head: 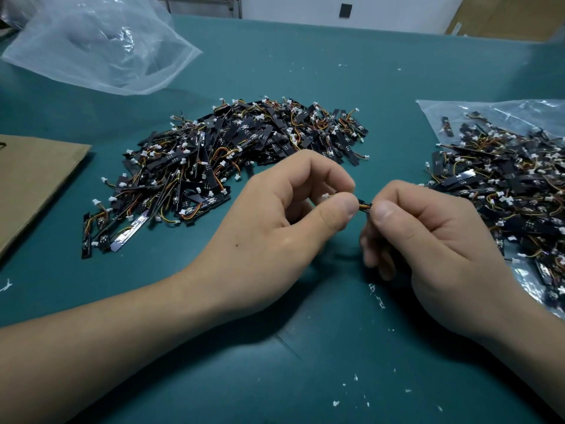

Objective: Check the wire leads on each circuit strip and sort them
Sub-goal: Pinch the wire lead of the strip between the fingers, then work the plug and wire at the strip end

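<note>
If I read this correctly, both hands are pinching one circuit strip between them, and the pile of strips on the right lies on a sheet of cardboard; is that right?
Not quite: the head view shows the right pile resting on a clear plastic bag, not cardboard. The left hand and right hand do pinch one circuit strip.

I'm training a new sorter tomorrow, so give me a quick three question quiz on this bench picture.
1. True or false: the left hand and right hand pinch one circuit strip between them.
2. The right pile lies on: A) a wooden crate, B) a clear bag, C) a metal tray.
3. Fill in: the cardboard sheet lies to the ____ of the middle pile.
Key: 1 true; 2 B; 3 left.
</note>
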`<move>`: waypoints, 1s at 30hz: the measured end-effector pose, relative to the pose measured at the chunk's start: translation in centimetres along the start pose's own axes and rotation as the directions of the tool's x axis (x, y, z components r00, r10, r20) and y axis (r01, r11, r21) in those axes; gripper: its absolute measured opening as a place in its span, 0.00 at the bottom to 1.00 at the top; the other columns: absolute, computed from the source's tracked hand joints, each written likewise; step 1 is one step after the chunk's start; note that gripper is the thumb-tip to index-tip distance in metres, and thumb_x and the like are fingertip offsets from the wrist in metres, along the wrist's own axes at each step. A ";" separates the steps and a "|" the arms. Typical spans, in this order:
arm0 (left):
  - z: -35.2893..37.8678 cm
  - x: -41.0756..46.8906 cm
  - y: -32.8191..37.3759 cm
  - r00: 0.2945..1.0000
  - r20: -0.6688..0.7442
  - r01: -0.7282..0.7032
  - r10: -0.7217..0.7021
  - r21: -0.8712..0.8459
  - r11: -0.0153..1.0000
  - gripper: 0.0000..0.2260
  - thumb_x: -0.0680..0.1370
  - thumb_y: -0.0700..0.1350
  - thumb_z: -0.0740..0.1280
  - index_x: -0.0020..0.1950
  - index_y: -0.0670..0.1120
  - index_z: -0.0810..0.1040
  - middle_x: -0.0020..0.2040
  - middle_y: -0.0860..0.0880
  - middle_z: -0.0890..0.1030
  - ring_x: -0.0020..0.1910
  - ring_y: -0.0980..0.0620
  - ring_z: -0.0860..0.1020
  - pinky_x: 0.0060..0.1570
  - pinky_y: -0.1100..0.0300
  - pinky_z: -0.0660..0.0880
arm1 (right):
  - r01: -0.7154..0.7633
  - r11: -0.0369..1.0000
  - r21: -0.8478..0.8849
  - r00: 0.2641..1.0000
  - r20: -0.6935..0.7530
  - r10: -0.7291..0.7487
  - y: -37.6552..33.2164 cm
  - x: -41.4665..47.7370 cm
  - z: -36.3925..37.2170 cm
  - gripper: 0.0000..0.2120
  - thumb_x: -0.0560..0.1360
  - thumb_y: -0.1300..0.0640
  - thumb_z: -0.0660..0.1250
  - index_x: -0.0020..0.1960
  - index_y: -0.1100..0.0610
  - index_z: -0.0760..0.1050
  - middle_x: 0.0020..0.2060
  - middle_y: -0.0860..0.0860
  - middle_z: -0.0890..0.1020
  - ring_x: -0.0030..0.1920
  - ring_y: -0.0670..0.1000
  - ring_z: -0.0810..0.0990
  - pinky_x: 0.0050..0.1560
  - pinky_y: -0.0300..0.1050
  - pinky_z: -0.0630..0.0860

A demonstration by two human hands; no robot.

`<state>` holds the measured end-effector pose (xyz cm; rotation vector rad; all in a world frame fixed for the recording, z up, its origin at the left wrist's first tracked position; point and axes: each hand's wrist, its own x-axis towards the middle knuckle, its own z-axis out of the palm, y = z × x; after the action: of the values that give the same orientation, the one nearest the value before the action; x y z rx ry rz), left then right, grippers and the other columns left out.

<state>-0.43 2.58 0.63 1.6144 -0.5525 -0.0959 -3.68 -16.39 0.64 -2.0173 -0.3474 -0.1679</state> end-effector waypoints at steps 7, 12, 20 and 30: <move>0.1 0.1 -0.1 0.998 0.055 0.034 -0.039 0.086 0.996 0.06 0.79 0.45 0.66 0.44 0.47 0.78 0.34 0.54 0.78 0.33 0.47 0.74 0.36 0.49 0.74 | 0.028 0.999 -0.035 1.000 -0.011 -0.029 -0.1 -0.3 0.0 0.15 0.80 0.49 0.60 0.37 0.51 0.75 0.30 0.52 0.81 0.26 0.52 0.76 0.29 0.48 0.72; 0.1 0.0 0.1 0.997 0.038 0.063 -0.066 0.076 0.995 0.07 0.79 0.47 0.65 0.43 0.47 0.78 0.34 0.53 0.79 0.32 0.52 0.74 0.35 0.51 0.74 | 0.045 0.996 -0.071 0.998 -0.040 -0.048 -0.2 -0.2 0.0 0.15 0.81 0.49 0.60 0.38 0.50 0.75 0.31 0.49 0.82 0.26 0.52 0.77 0.29 0.46 0.73; 0.2 0.0 0.2 0.999 0.042 0.015 -0.020 0.118 0.993 0.08 0.80 0.48 0.65 0.41 0.48 0.76 0.33 0.43 0.75 0.35 0.37 0.74 0.35 0.43 0.72 | 0.019 0.999 -0.048 1.000 0.000 -0.019 -0.3 -0.2 0.0 0.15 0.79 0.49 0.59 0.37 0.52 0.75 0.30 0.50 0.82 0.27 0.52 0.78 0.29 0.46 0.73; 0.2 0.0 0.2 1.000 0.004 0.020 -0.021 0.090 0.996 0.08 0.79 0.47 0.66 0.41 0.47 0.77 0.32 0.40 0.75 0.34 0.36 0.73 0.34 0.43 0.71 | 0.025 1.000 -0.008 0.999 0.021 -0.025 -0.2 -0.2 -0.1 0.16 0.80 0.48 0.59 0.36 0.52 0.75 0.30 0.52 0.81 0.27 0.51 0.77 0.29 0.47 0.72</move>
<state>-0.60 2.40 0.77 1.7080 -0.5506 -0.0913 -3.96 -16.43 0.80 -2.0245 -0.3860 -0.1641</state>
